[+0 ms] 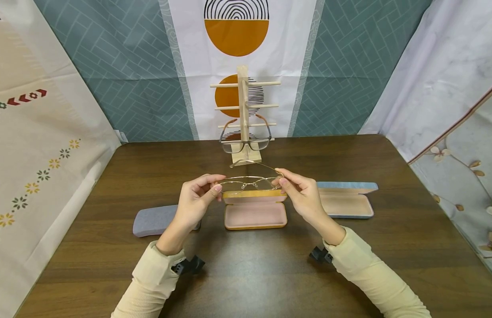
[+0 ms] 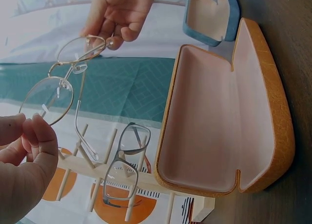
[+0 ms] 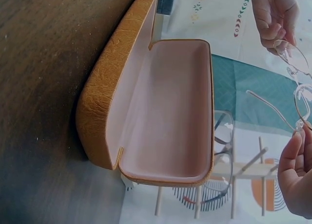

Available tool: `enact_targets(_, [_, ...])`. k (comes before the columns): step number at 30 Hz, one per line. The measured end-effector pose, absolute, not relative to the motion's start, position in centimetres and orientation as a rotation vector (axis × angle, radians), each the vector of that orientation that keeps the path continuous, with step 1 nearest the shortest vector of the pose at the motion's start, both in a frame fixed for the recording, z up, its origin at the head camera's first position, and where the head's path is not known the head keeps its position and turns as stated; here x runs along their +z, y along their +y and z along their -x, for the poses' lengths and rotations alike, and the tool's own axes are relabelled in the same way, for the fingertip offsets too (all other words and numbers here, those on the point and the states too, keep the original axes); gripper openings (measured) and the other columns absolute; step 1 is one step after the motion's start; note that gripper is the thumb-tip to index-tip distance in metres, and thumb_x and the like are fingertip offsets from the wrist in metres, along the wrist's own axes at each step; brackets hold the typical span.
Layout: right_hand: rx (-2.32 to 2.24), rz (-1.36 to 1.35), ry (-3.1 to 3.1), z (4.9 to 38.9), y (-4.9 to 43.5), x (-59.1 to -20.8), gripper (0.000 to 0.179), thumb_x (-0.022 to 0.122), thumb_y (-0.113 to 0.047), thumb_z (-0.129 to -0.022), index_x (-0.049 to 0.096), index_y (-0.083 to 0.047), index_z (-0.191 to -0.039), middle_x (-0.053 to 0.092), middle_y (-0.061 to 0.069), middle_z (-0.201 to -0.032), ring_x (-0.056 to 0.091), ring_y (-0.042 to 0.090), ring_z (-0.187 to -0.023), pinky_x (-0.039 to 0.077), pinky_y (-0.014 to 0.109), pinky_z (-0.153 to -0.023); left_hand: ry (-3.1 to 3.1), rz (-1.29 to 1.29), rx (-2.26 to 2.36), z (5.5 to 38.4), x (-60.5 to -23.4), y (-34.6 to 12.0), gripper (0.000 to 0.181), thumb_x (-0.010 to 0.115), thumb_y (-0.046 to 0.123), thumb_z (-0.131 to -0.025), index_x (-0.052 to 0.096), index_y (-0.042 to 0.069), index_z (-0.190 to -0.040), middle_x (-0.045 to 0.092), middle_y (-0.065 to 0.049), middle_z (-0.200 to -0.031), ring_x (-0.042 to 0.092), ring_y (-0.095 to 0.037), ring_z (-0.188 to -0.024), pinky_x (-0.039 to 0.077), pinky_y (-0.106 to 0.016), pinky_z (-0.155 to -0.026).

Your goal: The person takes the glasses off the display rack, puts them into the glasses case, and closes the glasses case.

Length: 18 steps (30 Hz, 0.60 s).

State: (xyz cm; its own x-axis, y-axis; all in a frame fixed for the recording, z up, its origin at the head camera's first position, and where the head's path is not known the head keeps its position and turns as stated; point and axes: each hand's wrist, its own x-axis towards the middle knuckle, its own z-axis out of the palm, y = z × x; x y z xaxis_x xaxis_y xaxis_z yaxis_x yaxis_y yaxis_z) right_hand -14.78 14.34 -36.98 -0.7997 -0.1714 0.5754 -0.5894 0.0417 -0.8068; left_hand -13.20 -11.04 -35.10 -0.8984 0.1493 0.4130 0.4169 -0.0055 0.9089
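Above the orange case [image 1: 255,216], gold glasses [image 1: 250,183] aloft

Head: left hand [image 1: 195,194] and right hand [image 1: 303,193] pinch opposite ends. Left wrist: one side arm [image 2: 77,116] juts out. Right wrist: case open below; seemingly a positioning step, next needing a steady hold.

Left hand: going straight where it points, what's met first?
Beyond its gold-rimmed glasses, the left hand would likely meet the dark-framed glasses on the wooden stand; depth is unclear.
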Motion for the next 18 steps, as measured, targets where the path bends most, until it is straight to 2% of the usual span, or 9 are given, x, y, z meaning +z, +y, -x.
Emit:
enact_targets(13, [1.814, -0.773, -2.016, 14.65, 14.33, -36.81, 0.024, 0.051, 0.01, -0.087, 0.058, 0.013, -0.11, 0.066, -0.007, -0.084, 0.055, 0.023, -0.06, 0.049, 0.026, -0.055, -2.054, 0.595, -2.03, 13.2, -35.12, -10.96, 0.019, 0.056, -0.013, -0.082, 0.059, -0.017, -0.101, 0.051, -0.004, -0.067, 0.053, -0.014, -0.055, 0.049, -0.024, -0.053])
enact_targets(18, [1.808, -0.768, -2.025, 14.54, 14.33, -36.7, 0.025, 0.049, 0.015, -0.086, 0.058, 0.013, -0.109, 0.067, 0.003, -0.083, 0.055, 0.019, -0.06, 0.048, 0.025, -0.054, -2.052, 0.586, -2.029, 13.16, -35.12, -10.91, 0.019, 0.056, -0.015, -0.082, 0.06, -0.016, -0.1, 0.052, -0.004, -0.068, 0.053, -0.015, -0.055, 0.049, -0.024, -0.053])
